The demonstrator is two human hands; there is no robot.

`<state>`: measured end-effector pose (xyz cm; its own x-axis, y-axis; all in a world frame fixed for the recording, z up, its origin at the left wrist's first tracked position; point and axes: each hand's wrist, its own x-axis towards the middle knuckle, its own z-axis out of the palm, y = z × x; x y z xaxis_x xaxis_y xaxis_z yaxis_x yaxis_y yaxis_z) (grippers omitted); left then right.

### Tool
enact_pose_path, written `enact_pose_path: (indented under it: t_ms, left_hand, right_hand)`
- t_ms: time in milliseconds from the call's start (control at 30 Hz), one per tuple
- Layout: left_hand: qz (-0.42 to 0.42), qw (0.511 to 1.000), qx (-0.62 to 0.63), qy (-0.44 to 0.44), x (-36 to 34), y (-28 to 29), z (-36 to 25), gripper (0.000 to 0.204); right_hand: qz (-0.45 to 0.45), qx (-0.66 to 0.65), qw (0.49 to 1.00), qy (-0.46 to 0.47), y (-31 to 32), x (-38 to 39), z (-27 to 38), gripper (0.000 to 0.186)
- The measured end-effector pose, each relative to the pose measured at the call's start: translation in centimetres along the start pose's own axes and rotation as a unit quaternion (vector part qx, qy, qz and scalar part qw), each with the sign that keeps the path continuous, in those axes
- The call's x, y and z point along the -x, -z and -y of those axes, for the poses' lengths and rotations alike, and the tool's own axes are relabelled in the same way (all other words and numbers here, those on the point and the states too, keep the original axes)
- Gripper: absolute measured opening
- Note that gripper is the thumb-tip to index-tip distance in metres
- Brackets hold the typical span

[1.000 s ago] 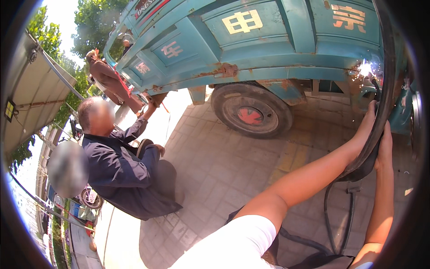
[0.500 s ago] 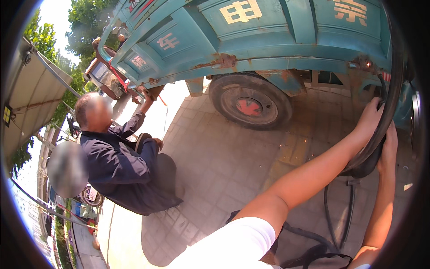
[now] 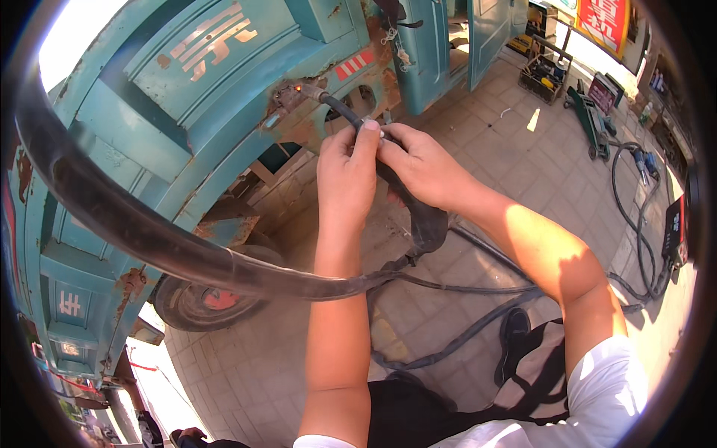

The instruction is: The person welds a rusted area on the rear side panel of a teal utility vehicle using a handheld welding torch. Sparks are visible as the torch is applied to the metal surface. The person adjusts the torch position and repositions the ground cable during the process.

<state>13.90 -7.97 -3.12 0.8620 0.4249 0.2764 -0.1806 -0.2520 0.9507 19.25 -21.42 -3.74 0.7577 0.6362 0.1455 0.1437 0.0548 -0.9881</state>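
Both my hands are closed round a black welding torch [image 3: 340, 107], in front of the rear end of a teal truck bed [image 3: 149, 142]. My left hand [image 3: 347, 175] grips it from the left, thumb on top. Against it, my right hand [image 3: 422, 168] holds it from the right, with its palm side hidden. The torch tip meets a rusty patch [image 3: 282, 101] on the bed's lower rail, where a small orange spot glows. A thick black hose [image 3: 157, 239] arcs across the view and over my left forearm.
Below the bed is a wheel [image 3: 198, 305]. Cables [image 3: 455, 347] loop over the paving by my shoe [image 3: 514, 340]. To the right are an open toolbox [image 3: 544, 81], a green floor jack [image 3: 588, 123] and a red-and-black machine [image 3: 676, 231]. Another person's hand [image 3: 193, 433] shows bottom left.
My view has swung right, bringing my hands from the right edge to the middle. Both hands remain on the torch. The other person has slipped almost out of view at the lower left.
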Motion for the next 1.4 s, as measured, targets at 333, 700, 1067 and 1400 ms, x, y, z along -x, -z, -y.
enact_pose_path:
  t_ms: [333,700,1067,1400]
  left_hand:
    - [-0.008,1.0,-0.003,-0.007,0.3,0.5,-0.1,0.039]
    - [-0.057,0.997,-0.044,-0.029,0.5,0.1,0.4,0.066]
    - [-0.051,0.995,-0.071,-0.04,-0.1,0.4,1.0,0.071]
    - [-0.053,0.994,-0.057,-0.072,-0.1,0.2,0.6,0.074]
  right_hand:
    - [-0.028,0.136,0.989,0.044,-1.0,-1.2,-0.1,0.043]
    - [-0.043,0.122,0.99,0.064,-1.5,-2.8,-1.7,0.036]
    - [-0.06,0.144,0.984,0.09,-2.1,-3.8,-2.4,0.04]
    - [-0.065,0.124,0.985,0.096,-2.3,-3.9,-2.3,0.044]
